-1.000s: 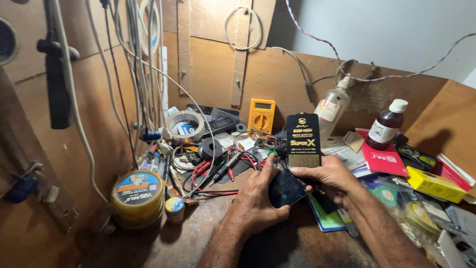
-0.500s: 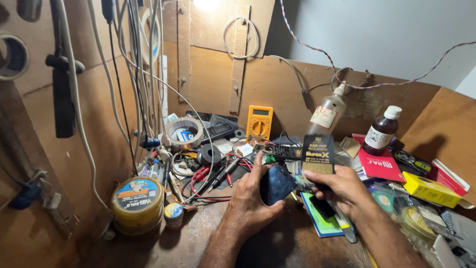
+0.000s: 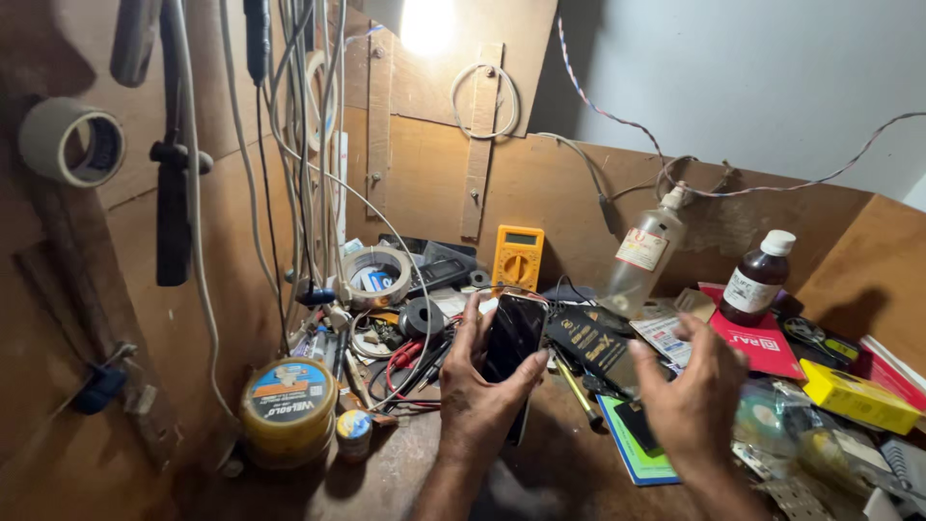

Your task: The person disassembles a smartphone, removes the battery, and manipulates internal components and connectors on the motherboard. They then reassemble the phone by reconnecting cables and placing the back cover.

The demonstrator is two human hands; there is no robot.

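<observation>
Two hands are up over the cluttered counter (image 3: 405, 482). The left hand (image 3: 477, 400) has its grip closed around a dark phone (image 3: 511, 338), thumb on one edge and fingers on the other, the glossy face tilted upward. The right hand (image 3: 694, 400) hangs just beside it with fingers spread and loose, holding nothing. Below and between them a flat black package (image 3: 588, 342) lies on the counter, partly over a blue-and-green booklet (image 3: 637, 458), so the phone looks to be out and in hand, with nothing yet opened or taken apart. Farther left sit a yellow tin (image 3: 287, 410) and tangled red leads (image 3: 405, 362). Behind stand a yellow multimeter (image 3: 517, 258), a clear bottle (image 3: 641, 256) and a brown bottle (image 3: 757, 280).
</observation>
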